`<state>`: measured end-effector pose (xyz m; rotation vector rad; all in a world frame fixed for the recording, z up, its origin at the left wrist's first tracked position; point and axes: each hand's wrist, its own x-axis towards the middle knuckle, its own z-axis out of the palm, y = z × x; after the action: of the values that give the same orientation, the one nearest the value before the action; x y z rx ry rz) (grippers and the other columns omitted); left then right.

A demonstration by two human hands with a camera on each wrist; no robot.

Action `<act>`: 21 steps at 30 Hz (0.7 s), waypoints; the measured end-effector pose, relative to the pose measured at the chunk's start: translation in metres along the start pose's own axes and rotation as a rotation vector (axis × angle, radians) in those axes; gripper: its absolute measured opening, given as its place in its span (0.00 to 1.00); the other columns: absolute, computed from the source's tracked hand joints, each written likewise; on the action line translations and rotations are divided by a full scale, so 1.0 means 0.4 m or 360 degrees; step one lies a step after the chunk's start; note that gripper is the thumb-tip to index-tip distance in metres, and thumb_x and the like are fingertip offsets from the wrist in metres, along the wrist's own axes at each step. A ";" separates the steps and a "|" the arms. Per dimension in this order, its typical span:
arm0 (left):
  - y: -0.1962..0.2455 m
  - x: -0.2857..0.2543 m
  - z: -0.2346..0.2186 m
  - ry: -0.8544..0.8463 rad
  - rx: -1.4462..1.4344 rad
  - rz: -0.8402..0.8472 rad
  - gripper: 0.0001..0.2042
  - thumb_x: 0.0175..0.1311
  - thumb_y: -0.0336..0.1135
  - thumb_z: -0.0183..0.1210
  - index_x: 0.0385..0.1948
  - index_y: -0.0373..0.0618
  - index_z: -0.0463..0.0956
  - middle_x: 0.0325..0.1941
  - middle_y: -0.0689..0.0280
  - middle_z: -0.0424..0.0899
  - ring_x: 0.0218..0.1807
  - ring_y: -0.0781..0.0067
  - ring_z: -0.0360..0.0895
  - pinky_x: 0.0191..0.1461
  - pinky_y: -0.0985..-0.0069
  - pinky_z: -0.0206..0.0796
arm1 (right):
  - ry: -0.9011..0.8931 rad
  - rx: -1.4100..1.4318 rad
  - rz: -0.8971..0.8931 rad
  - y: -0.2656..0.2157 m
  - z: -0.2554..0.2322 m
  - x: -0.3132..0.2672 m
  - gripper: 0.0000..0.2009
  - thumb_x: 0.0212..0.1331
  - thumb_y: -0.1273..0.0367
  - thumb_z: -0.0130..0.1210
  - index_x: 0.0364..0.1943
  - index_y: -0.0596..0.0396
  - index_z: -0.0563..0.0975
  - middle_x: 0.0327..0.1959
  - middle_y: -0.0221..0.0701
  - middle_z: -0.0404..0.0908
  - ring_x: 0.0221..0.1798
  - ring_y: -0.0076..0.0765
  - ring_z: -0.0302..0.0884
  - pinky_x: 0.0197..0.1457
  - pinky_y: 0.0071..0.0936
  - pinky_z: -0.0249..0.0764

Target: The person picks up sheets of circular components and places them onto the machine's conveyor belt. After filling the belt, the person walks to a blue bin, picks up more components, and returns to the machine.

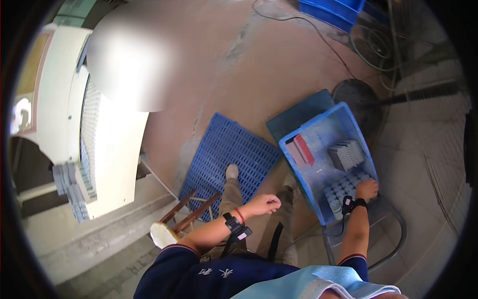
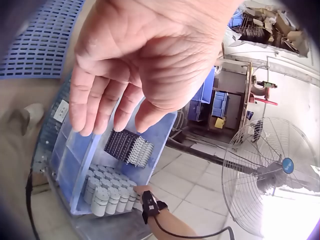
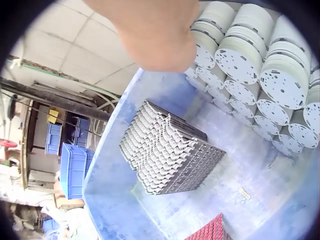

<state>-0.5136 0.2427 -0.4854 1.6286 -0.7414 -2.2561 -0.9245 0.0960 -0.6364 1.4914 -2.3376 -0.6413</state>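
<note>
My left hand (image 1: pixel 265 204) hangs in the air to the left of the blue bin, fingers loosely bent, nothing in the palm. In the left wrist view this hand (image 2: pixel 145 60) fills the top. At the bin's near right corner my right hand (image 1: pixel 367 189) reaches over stacks of round white perforated discs (image 1: pixel 343 189). From the right wrist, the hand (image 3: pixel 160 40) overlaps the edge of these disc stacks (image 3: pixel 240 57); its fingertips are hidden, and I cannot tell whether they grip a stack. Beyond the discs, grey ridged plates (image 3: pixel 170 150) stand packed together in the bin.
The blue bin (image 1: pixel 301 172) also contains red pieces (image 1: pixel 302 149). Beneath me lies a blue slatted plastic mat (image 1: pixel 219 144), with a wooden stool (image 1: pixel 164 234) to its left. A large fan (image 2: pixel 265 175) stands past the bin. A cable (image 1: pixel 323 37) crosses the floor.
</note>
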 end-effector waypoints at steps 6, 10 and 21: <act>-0.039 0.015 0.015 0.0050 -0.0047 0.0003 0.11 0.63 0.36 0.51 0.40 0.38 0.73 0.36 0.67 0.78 0.36 0.79 0.76 0.40 0.81 0.71 | -0.0192 0.0472 0.0139 -0.030 0.048 0.034 0.21 0.49 0.64 0.55 0.43 0.64 0.65 0.42 0.45 0.70 0.44 0.49 0.71 0.44 0.42 0.71; -0.042 0.015 0.011 0.0138 -0.0120 -0.0025 0.11 0.63 0.36 0.51 0.39 0.38 0.73 0.36 0.67 0.78 0.36 0.79 0.76 0.40 0.81 0.71 | -0.0677 0.1168 0.0826 -0.108 0.069 0.055 0.33 0.45 0.63 0.60 0.49 0.73 0.58 0.46 0.58 0.68 0.48 0.60 0.69 0.49 0.43 0.71; -0.039 -0.003 -0.016 0.0289 -0.0161 0.0037 0.10 0.62 0.34 0.51 0.37 0.38 0.74 0.34 0.67 0.79 0.34 0.79 0.76 0.38 0.81 0.71 | -0.0178 0.0842 -0.1177 0.019 0.330 0.028 0.11 0.45 0.68 0.55 0.25 0.66 0.77 0.29 0.46 0.79 0.29 0.42 0.76 0.34 0.36 0.70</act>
<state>-0.5057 0.2549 -0.4945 1.7380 -0.5878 -2.0597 -0.9974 0.1162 -0.7457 2.6657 -2.0789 -0.2491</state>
